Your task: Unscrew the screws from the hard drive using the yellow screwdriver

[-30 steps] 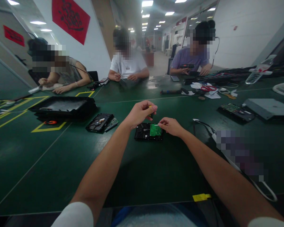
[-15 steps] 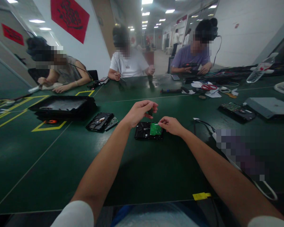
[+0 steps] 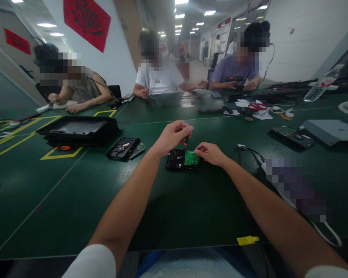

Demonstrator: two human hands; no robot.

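A black hard drive (image 3: 174, 160) lies flat on the green table, with a green circuit board (image 3: 191, 157) on its right part. Above the drive's far edge, my left hand (image 3: 174, 136) is closed around a small dark tool (image 3: 186, 139), mostly hidden by the fingers. The fingertips of my right hand (image 3: 213, 154) pinch at the upper right corner of the circuit board. Left of the drive lies another opened hard drive (image 3: 123, 148), with a loose circuit board (image 3: 138, 150) leaning beside it.
Black trays (image 3: 78, 129) are stacked at the left. To the right lie another hard drive (image 3: 291, 137), a grey metal box (image 3: 335, 131) and a cable (image 3: 252, 150). Red scissors (image 3: 256, 107), a dark screwdriver-like tool (image 3: 210, 111) and a plastic bottle (image 3: 321, 87) lie farther back. Three people sit opposite.
My left hand has risen slightly and turned, hiding more of the dark tool. My right hand stays at the board's corner. A person opposite has moved a hand to the right.
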